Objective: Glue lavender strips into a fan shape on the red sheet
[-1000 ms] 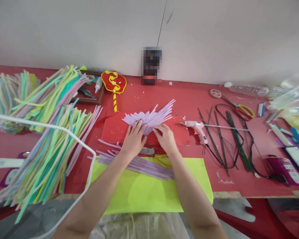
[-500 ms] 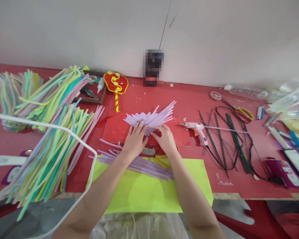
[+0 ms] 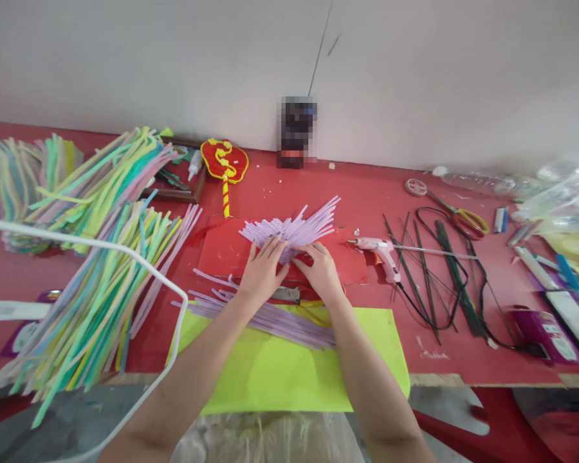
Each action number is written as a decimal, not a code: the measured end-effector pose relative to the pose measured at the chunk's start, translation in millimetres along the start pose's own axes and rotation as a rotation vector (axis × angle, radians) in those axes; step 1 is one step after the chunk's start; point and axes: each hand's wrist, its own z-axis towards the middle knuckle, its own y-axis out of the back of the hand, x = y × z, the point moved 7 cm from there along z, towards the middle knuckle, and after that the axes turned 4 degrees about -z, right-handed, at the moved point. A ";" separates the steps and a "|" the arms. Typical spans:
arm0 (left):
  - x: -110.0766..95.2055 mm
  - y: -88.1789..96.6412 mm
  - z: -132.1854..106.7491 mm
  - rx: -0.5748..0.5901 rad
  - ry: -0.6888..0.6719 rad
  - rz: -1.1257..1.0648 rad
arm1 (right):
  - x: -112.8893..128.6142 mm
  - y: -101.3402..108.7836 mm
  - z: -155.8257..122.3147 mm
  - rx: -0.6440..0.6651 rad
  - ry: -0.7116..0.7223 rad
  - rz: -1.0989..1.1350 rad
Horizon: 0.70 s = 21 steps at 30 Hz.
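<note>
A fan of overlapping lilac pipe cleaners (image 3: 309,222) lies on a red board (image 3: 222,247) in front of me. My left hand (image 3: 263,267) rests over its left and middle part, fingers stretched out flat on the stems. On the lower right side, my right hand (image 3: 321,267) has its thumb and forefinger closed at the edge of the fan; the exact stems between them are hidden. Loose lilac pipe cleaners (image 3: 289,328) lie nearer to me under my forearms, partly on a yellow-green sheet (image 3: 280,379). Yellow-handled pliers (image 3: 313,312) lie just below the board.
At left are heaps of multicoloured pipe cleaners (image 3: 101,276) and a white bent frame (image 3: 139,257). A red and yellow fan-shaped piece (image 3: 225,161) lies behind. To the right are a pink glue gun (image 3: 379,251), dark green stems (image 3: 456,276), scissors (image 3: 468,222) and a purple box (image 3: 545,334).
My left fingers have shifted very slightly on the lilac pipe cleaners. My right hand stays almost in place, and the fan looks the same.
</note>
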 end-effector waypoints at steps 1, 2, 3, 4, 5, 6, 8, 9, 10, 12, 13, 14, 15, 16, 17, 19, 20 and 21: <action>-0.4 -1.0 0.5 0.000 -0.004 0.004 | 1.3 0.0 0.0 -0.006 0.001 0.007; -0.9 -2.1 0.9 0.001 -0.009 0.011 | 3.3 0.5 0.0 -0.012 0.001 0.022; -1.4 -3.0 1.4 0.002 -0.015 0.019 | 5.3 2.0 0.0 -0.023 0.001 0.043; -2.0 -3.8 1.9 0.002 -0.021 0.026 | 7.0 5.1 -0.1 -0.042 -0.002 0.067; -2.6 -4.2 2.3 0.002 -0.027 0.030 | 7.3 10.2 -0.3 -0.073 -0.012 0.085; -3.2 -4.3 2.7 -0.001 -0.032 0.030 | 5.6 17.9 -0.7 -0.118 -0.031 0.091; -4.3 -3.5 3.3 -0.010 -0.040 0.020 | -5.1 41.6 -3.4 -0.249 -0.100 0.047; -4.7 -2.5 3.5 -0.018 -0.041 0.011 | -14.2 57.2 -6.4 -0.333 -0.150 0.001; -5.1 -1.2 3.5 -0.029 -0.041 0.002 | -24.2 73.8 -10.4 -0.415 -0.193 -0.055; -6.3 1.7 3.1 -0.053 -0.047 -0.017 | -47.5 106.7 -21.4 -0.569 -0.283 -0.174; -7.2 3.2 2.6 -0.065 -0.053 -0.025 | -59.8 122.3 -28.9 -0.655 -0.341 -0.245; -8.1 4.5 2.0 -0.077 -0.061 -0.031 | -72.0 134.3 -35.9 -0.709 -0.398 -0.309; -9.0 5.4 1.4 -0.085 -0.069 -0.036 | -83.7 141.9 -41.3 -0.721 -0.453 -0.366; -9.8 5.9 0.8 -0.090 -0.076 -0.040 | -94.9 145.5 -45.0 -0.700 -0.502 -0.414; -10.2 5.9 0.2 -0.092 -0.082 -0.044 | -105.0 146.3 -47.9 -0.669 -0.546 -0.444; -9.9 4.7 -0.7 -0.088 -0.084 -0.054 | -121.5 142.1 -51.8 -0.609 -0.617 -0.458; -9.2 3.7 -1.0 -0.084 -0.082 -0.059 | -127.4 138.3 -52.2 -0.576 -0.633 -0.454; -8.3 2.7 -1.2 -0.081 -0.077 -0.063 | -131.7 134.7 -51.9 -0.549 -0.639 -0.449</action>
